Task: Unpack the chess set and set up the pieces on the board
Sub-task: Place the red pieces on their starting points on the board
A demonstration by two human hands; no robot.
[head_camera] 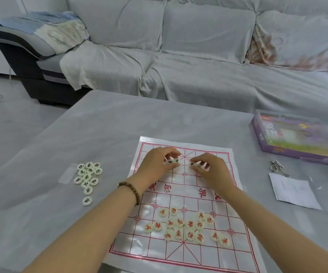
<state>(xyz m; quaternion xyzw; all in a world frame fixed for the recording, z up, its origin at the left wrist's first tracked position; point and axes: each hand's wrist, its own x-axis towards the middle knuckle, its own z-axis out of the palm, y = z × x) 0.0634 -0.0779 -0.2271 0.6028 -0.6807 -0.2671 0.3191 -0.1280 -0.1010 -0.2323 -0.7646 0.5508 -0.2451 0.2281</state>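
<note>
Beside the board (184, 183) lie a loose pile (87, 177) and purple box (297, 140); left grip (155, 164) and right grip (212, 170) pinch pieces (170, 162).

The curled fingers (174, 154) cover most of the black pieces (171, 162) at the board's (184, 186) far end, so their count cannot be told. The forearms (104, 213) hide parts of the grid, and the board's near right corner runs off the bottom edge. The box (297, 138) is blurred and cut by the right edge.
</note>
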